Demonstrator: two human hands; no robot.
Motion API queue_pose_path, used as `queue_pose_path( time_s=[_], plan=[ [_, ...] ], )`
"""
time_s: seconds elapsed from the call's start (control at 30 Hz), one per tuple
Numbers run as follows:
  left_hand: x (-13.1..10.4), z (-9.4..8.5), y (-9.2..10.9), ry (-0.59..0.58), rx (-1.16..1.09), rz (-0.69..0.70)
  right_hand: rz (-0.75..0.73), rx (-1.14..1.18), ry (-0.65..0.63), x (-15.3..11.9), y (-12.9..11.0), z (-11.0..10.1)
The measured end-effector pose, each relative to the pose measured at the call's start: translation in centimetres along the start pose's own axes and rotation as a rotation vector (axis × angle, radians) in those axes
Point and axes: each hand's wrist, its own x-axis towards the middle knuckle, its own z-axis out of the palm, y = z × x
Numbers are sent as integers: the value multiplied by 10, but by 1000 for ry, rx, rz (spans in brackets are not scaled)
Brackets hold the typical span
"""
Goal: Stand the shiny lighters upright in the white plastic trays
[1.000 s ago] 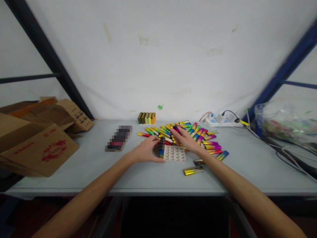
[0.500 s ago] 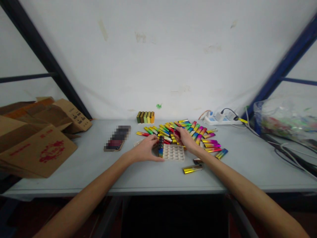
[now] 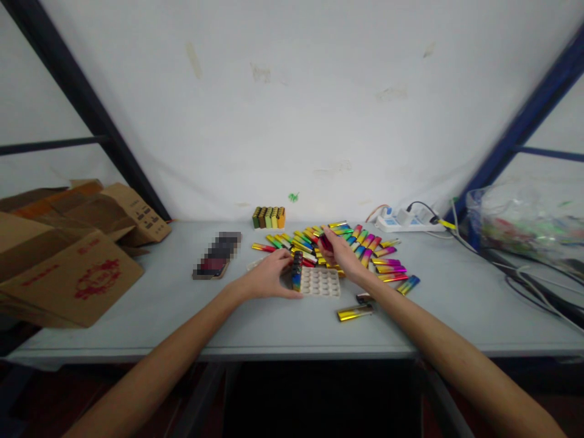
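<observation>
My left hand (image 3: 272, 273) is curved round the left end of a white tray (image 3: 320, 281) with rows of sockets, its thumb at the near edge and its fingers at the far side. Inside that grip a row of blue-and-gold lighters (image 3: 296, 271) with black tops stands upright at the tray's left end. My right hand (image 3: 338, 250) is closed on a red lighter (image 3: 325, 242), raised over a spread of loose metallic lighters (image 3: 366, 255) behind the tray. The fingers partly cover this lighter. The tray's other visible sockets hold nothing.
A filled block of green-to-orange lighters (image 3: 269, 217) stands by the wall. A pixelated phone-like object (image 3: 217, 255) lies left of the hands, with cardboard boxes (image 3: 68, 267) beyond. A gold lighter (image 3: 354, 312) lies in front; a power strip (image 3: 406, 220) and plastic bag (image 3: 524, 219) sit right.
My right hand has turned the red lighter from lying slanted to a steeper angle, drawing it slightly nearer. My left hand keeps its place on the tray.
</observation>
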Motion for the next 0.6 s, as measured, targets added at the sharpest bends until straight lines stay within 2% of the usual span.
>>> queue_pose_path(
  time_s=[0.1,0.27,0.4,0.53,0.6],
  plan=[
    [0,1,-1,3,6,10,-80,-21,40,-1,-4,-1],
    [0,-1,0,-12,10,1,-224,-260,-39,-3,-5,-5],
    [1,-4,2,-28,11,-2,-331,-397,-10,-3,-1,-6],
    [1,-4,1,-28,15,6,-333,-425,-77,-3,4,-5],
    [1,-3,0,-35,23,1,-314,-401,-70,-3,7,-4]
  ],
)
